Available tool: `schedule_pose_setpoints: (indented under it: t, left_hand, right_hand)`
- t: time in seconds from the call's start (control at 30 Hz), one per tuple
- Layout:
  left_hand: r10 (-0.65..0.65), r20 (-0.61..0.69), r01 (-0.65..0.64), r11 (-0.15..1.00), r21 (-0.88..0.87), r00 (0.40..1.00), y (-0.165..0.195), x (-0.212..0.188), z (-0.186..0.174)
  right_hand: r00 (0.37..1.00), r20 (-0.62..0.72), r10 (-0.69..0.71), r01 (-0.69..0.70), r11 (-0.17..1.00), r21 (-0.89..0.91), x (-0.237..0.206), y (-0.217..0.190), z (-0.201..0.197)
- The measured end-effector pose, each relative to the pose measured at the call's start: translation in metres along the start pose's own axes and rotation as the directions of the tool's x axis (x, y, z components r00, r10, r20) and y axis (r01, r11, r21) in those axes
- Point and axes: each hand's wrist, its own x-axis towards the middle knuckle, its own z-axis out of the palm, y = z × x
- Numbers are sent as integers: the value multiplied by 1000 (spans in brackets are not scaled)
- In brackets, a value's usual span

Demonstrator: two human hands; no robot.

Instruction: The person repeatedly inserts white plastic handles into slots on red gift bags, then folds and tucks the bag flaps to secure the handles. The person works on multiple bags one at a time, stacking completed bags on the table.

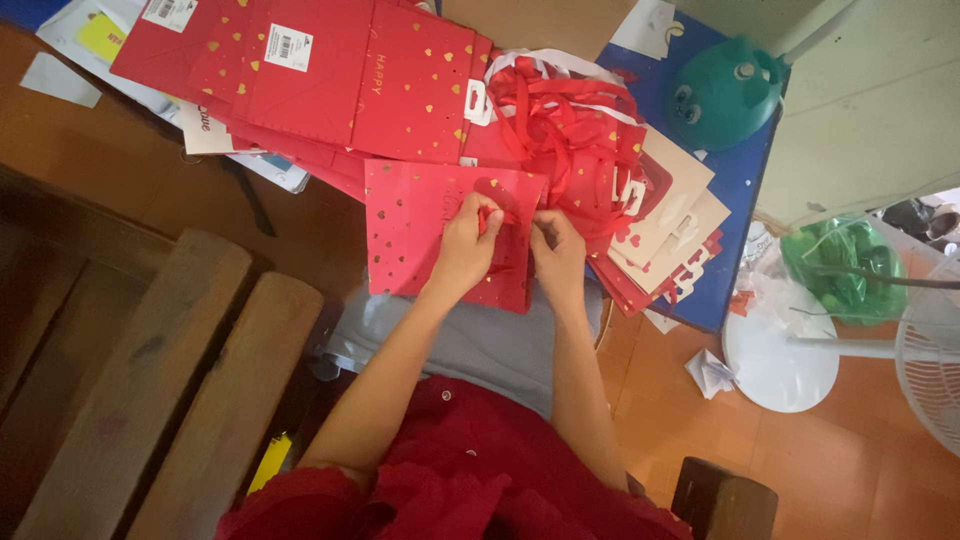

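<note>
A wooden bench (150, 390) runs along the left of the view, beside a brown table (110, 160) where a stack of flat red paper bags (330, 80) speckled with gold hearts lies fanned out. Just below that stack, over the person's lap, sits a single red gift bag (415, 235) of the same pattern — both hands meet at its upper edge. The left hand (468, 245) is curled nearly closed, its fingertips pinching a red ribbon (488, 222) at the bag's top; the right hand (556, 248), just beside it and almost touching, is likewise closed to a pinch on the ribbon's other part. Above the hands a loose tangle of red ribbons (565, 125) rests on the pile, touching more cream-and-red bags (665, 220) that spill over a blue surface (745, 180). Further right a green round-bodied object (725, 92) stands on the blue surface, and on the tiled floor a white fan base (780, 350) sits by a green plastic bag (845, 270).
</note>
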Motion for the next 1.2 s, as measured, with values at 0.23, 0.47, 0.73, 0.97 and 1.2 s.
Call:
schedule_pose_setpoints:
  t: [0.23, 0.47, 0.73, 0.97, 1.2]
  left_hand:
    - [-77, -12, 77, 997, -13, 997, 1, 0, 3]
    - [-37, 3, 37, 999, -12, 999, 0, -1, 1]
    - [-161, -22, 160, 987, -17, 987, -1, 1, -2]
    - [-110, 23, 111, 993, -49, 994, 10, -2, -9]
    - [-20, -42, 6, 950, -313, 999, 36, -7, -15]
  right_hand:
    - [999, 6, -48, 48, 998, -43, 0, 4, -1]
    - [1000, 21, 8, -8, 999, -35, 4, 8, -3]
    - [999, -34, -7, 4, 996, -92, -3, -2, 3]
    - [999, -33, -11, 11, 1000, -7, -2, -3, 2]
    - [997, -79, 17, -19, 1000, -25, 0, 5, 2]
